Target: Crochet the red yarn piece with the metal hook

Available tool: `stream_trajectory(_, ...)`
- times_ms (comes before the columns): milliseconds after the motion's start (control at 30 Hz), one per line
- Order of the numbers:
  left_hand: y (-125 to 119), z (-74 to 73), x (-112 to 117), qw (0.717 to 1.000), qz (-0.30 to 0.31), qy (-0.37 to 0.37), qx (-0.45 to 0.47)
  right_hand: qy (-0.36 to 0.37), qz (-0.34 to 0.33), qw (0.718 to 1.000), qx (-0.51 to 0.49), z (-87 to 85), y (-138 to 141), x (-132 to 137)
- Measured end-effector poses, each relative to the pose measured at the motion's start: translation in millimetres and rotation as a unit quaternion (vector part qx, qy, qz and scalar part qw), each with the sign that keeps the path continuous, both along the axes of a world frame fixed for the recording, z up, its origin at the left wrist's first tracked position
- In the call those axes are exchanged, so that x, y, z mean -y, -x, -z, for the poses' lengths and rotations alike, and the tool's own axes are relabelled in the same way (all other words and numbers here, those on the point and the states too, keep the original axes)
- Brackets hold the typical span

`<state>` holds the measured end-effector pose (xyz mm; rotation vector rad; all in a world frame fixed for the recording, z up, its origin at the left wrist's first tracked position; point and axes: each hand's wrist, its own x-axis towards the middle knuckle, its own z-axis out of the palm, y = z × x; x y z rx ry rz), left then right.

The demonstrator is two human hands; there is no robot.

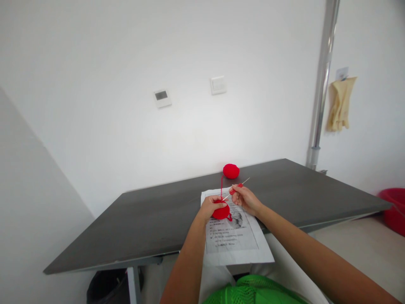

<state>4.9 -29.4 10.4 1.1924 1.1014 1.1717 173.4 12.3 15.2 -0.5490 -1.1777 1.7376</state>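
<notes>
My left hand [209,207] grips a round red crochet piece [220,212] by its left and upper edge, with the thumb on top. A short red tail hangs at the piece's lower right. My right hand [247,199] is closed around the red handle of a crochet hook [236,189]. The hook's thin metal tip points down-left and meets the top of the crochet piece, though the stitch there is too small to make out. From the piece a red strand [221,185] runs up to a ball of red yarn [231,171] near the wall.
A printed paper sheet [236,249] lies under my hands and overhangs the front edge of the dark grey table [152,223]. A black bin [107,287] stands below at left, a red tub [395,211] at right. Yellow gloves [341,103] hang beside a metal pipe [325,84].
</notes>
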Motion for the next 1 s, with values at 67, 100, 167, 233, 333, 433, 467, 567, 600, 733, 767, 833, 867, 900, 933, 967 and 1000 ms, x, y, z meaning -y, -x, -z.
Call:
stream_trajectory(67, -0.5, 0.0, 0.3, 1.000, -0.011, -0.010, -0.015, 0.004, -0.003, 1.000, 0.011, 0.5, 0.0, -1.3)
stream_trajectory(100, -0.9, -0.1, 0.4, 0.999, -0.020, -0.016, -0.024, 0.003, -0.005, 1.000, 0.014, 0.9, 0.0, -1.9)
stream_trajectory(167, -1.9, -0.5, 0.4, 0.998, -0.046, -0.030, -0.040, 0.000, -0.005, 1.000, 0.011, 1.3, 0.0, -2.9)
stream_trajectory(233, -2.9, -0.8, -0.4, 0.995, -0.066, -0.047, -0.053, 0.002, -0.003, 1.000, 0.007, 1.4, -0.3, -3.6)
stream_trajectory(333, -3.7, -0.5, -2.7, 0.991, -0.086, -0.069, -0.072, 0.009, 0.009, 1.000, 0.001, 1.2, -1.1, -4.3)
stream_trajectory(433, -3.7, -0.2, -4.1, 0.991, -0.090, -0.062, -0.074, 0.013, 0.037, 0.999, -0.015, 1.3, -1.9, -4.7)
stream_trajectory(467, -3.7, -0.3, -4.1, 0.992, -0.088, -0.055, -0.071, 0.013, 0.042, 0.999, -0.021, 1.5, -2.1, -4.7)
stream_trajectory(567, -3.3, -0.6, -3.1, 0.994, -0.081, -0.045, -0.065, 0.017, 0.041, 0.999, -0.025, 2.4, -2.2, -4.7)
stream_trajectory(600, -3.2, -0.6, -2.7, 0.994, -0.080, -0.045, -0.067, 0.018, 0.040, 0.999, -0.023, 2.7, -2.1, -4.8)
stream_trajectory(733, -3.0, 0.6, -3.3, 0.993, -0.086, -0.043, -0.070, 0.021, 0.047, 0.999, -0.013, 3.4, -1.6, -5.1)
stream_trajectory(767, -3.0, 1.3, -3.9, 0.993, -0.089, -0.042, -0.069, 0.022, 0.049, 0.998, -0.010, 3.4, -1.5, -5.2)
stream_trajectory(833, -2.9, 2.7, -5.2, 0.992, -0.094, -0.043, -0.068, 0.025, 0.054, 0.998, -0.007, 3.3, -1.3, -5.2)
stream_trajectory(867, -2.8, 3.4, -5.8, 0.992, -0.095, -0.045, -0.069, 0.025, 0.055, 0.998, -0.006, 3.3, -1.2, -5.2)
stream_trajectory(900, -2.7, 3.9, -6.2, 0.992, -0.097, -0.047, -0.069, 0.025, 0.055, 0.998, -0.005, 3.3, -1.2, -5.2)
stream_trajectory(933, -2.5, 4.4, -6.5, 0.991, -0.098, -0.049, -0.070, 0.024, 0.054, 0.998, -0.005, 3.5, -1.2, -5.3)
stream_trajectory(967, -2.3, 4.7, -6.7, 0.991, -0.099, -0.051, -0.072, 0.021, 0.054, 0.998, -0.006, 3.6, -1.2, -5.3)
stream_trajectory(1000, -2.1, 5.0, -6.8, 0.991, -0.098, -0.053, -0.074, 0.018, 0.053, 0.998, -0.006, 3.8, -1.2, -5.2)
